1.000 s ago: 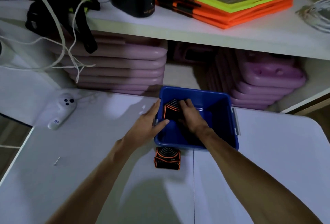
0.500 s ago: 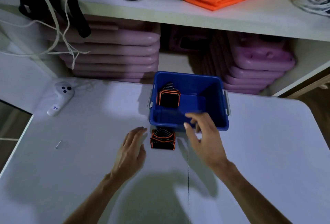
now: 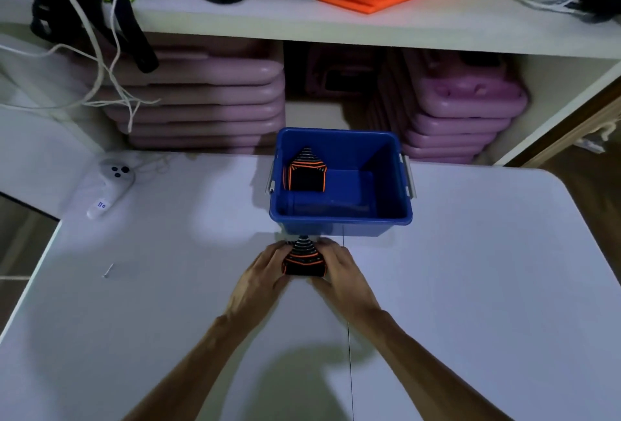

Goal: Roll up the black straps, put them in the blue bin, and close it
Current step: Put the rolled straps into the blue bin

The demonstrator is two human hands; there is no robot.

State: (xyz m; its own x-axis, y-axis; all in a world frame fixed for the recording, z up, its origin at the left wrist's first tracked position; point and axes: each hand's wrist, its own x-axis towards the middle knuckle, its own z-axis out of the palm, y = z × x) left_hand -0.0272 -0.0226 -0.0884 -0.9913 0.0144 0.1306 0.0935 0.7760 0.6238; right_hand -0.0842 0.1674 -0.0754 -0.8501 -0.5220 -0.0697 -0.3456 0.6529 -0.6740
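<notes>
Controller [image 3: 112,185]: a smooth white plastic handset is seen at the left of the frame, lying well apart from the work.
Left hand [image 3: 265,269]: pressed against the left side of the rolled strap, fingers curled round it.
Rolled strap [image 3: 304,261]: found at the centre of the frame, just in front of the bin; it is held between both hands, probably so the coil is kept from springing loose. A ribbed black weave with orange edging is shown, wound into a blocky roll.
Right hand [image 3: 336,267]: closed on the right side of the same roll.
Blue bin [image 3: 339,219]: a glossy plastic tub, open, with no lid seen.
Second roll [image 3: 306,173]: already stood in the bin's upper-left corner.
Desk [image 3: 470,286]: a matte white top.
</notes>
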